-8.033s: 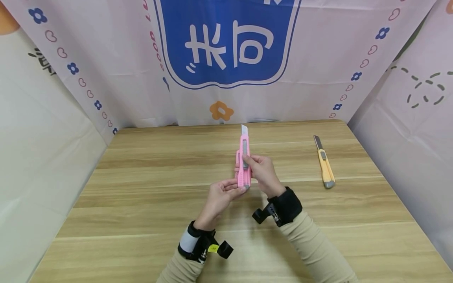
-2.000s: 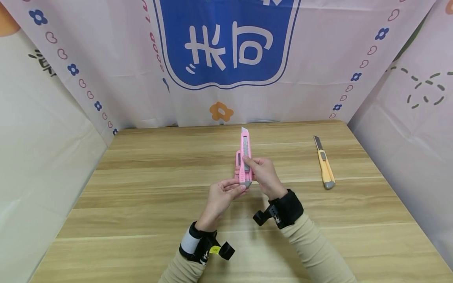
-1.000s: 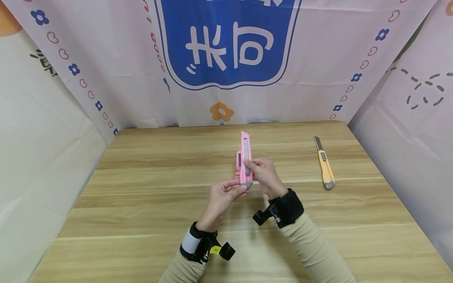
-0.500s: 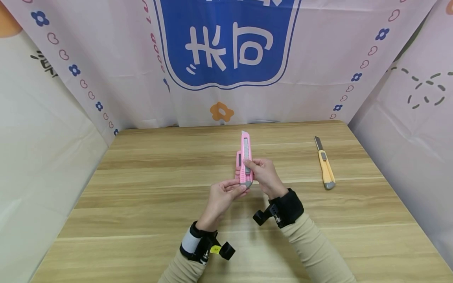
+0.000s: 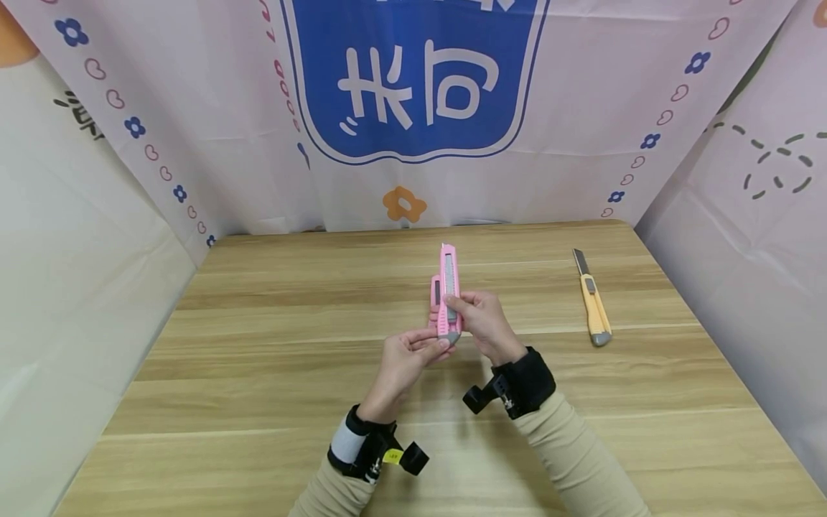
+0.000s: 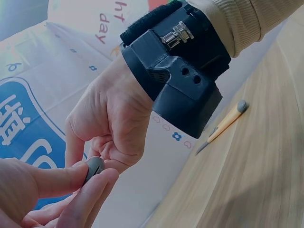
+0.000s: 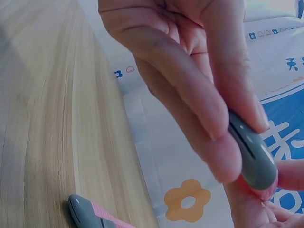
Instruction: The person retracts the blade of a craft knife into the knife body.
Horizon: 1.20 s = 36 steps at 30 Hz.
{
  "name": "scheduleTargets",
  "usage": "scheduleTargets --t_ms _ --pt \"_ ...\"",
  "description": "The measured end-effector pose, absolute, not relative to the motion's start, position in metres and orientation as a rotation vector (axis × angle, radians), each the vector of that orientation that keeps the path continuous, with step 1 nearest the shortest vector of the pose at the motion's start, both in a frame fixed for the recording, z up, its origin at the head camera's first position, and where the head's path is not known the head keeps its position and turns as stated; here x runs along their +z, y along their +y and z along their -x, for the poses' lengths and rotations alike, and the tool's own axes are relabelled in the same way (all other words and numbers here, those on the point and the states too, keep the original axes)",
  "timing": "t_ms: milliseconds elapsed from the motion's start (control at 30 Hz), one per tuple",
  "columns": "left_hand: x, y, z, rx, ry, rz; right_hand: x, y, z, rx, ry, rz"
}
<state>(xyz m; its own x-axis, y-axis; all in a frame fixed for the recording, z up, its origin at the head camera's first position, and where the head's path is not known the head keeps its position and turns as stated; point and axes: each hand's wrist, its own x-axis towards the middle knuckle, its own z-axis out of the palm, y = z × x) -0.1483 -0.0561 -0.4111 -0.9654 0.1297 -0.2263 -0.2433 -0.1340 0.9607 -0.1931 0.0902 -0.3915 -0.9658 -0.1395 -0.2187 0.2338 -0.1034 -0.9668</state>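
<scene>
Both hands hold a pink utility knife (image 5: 449, 273) upright over the middle of the table, its blade almost wholly inside the handle. My left hand (image 5: 402, 362) pinches the grey end cap (image 7: 256, 159) between thumb and fingers, as both wrist views show. My right hand (image 5: 483, 323) grips the handle from the right side, thumb on the grey slider (image 5: 451, 313). Behind the held knife, a second pink utility knife (image 5: 435, 287) lies on the table, partly covered in the head view; its grey end (image 7: 81, 211) shows in the right wrist view.
A yellow utility knife (image 5: 596, 310) lies on the right of the wooden table (image 5: 258, 345), its dark blade extended toward the back edge. A printed white cloth (image 5: 258, 179) hangs right behind the table, with more cloth along both sides.
The held knife's blade has slid down into its handle, from well extended to barely a tip. My right thumb has moved down with the slider. The left hand stays at the end cap.
</scene>
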Motion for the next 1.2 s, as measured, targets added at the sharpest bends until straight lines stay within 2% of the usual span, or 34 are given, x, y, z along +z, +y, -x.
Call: scheduleTargets --t_ms 1200 --pt "-0.4091 -0.0568 0.1457 2.191 1.893 0.113 -0.393 0.0868 0.1895 -2.203 1.947 -0.09"
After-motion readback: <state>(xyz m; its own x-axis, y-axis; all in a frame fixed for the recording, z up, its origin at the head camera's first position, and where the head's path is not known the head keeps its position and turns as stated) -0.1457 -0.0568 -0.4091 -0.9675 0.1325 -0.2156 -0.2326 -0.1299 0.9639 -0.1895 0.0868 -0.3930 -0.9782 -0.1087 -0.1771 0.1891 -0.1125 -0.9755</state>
